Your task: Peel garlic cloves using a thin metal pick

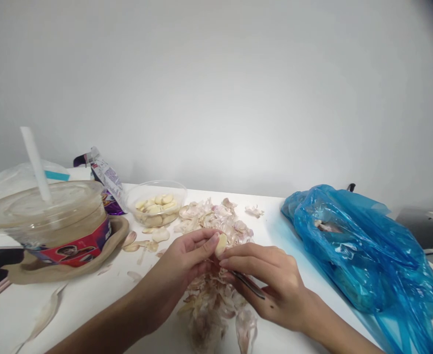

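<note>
My left hand [187,258] is closed on a pale garlic clove [221,243], pinched between thumb and fingers. My right hand [271,282] meets it from the right; its fingers touch the clove and are wrapped round a thin dark metal tool [249,285]. Both hands hover over a heap of papery garlic skins [209,300] on the white table [91,300]. Behind them a clear plastic bowl [156,202] holds several peeled cloves.
A lidded drink cup with a white straw [59,223] stands at the left on a brown holder. A purple snack packet [107,179] lies behind it. A blue plastic bag [360,246] fills the right side. More skins [216,216] and loose cloves lie beside the bowl.
</note>
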`<state>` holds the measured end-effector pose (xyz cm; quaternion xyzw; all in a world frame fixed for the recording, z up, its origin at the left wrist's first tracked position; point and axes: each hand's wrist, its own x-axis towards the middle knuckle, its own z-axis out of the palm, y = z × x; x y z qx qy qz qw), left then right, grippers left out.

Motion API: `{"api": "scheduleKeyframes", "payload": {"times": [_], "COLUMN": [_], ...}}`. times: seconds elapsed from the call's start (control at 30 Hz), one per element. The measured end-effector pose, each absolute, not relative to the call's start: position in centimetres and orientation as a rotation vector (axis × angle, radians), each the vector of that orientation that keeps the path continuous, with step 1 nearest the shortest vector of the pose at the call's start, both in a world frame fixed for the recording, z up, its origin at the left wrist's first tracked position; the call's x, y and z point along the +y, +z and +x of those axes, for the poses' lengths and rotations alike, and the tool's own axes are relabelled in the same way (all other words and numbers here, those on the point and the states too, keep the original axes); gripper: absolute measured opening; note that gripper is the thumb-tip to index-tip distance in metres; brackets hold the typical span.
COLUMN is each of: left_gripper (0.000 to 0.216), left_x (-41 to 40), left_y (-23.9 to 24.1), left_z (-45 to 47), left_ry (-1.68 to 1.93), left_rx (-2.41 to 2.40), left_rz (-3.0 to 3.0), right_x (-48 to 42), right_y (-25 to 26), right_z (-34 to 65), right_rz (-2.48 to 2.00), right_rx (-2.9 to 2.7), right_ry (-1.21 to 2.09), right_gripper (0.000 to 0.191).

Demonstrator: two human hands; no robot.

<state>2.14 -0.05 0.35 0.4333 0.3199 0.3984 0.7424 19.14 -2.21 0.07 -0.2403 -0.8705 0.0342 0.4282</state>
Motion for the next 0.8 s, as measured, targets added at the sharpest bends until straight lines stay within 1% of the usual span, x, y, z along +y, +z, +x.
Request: {"api": "scheduleKeyframes", "payload": {"times": [0.2,0.5,0.7,0.8], "left_gripper": [0.011,0.011,0.009,0.009], "left_x": [-0.05,-0.14,-0.11,-0.07], "left_y": [0.33,0.23,0.22,0.09], "left_z": [2.09,2.24,2.36,2.33], "left_ry": [0.882,0.85,0.851,0.851], "left_rx": [0.716,0.794,0.801,0.802], "left_rz": [0.927,1.021,0.984,0.98], "right_x": [-2.22,-2.09,-2.07,-2.09], "right_y": [0.17,0.1,-0.11,-0.09], "right_z": [19.13,18.98,19.09,19.1], "right_rz": [-0.605,-0.65,-0.653,-0.647], "right_rx": [-2.189,-2.281,-2.292,-2.297], "right_ry": [0.106,0.145,0.113,0.109], "right_gripper": [0.032,0.027,0.022,0.023]}}
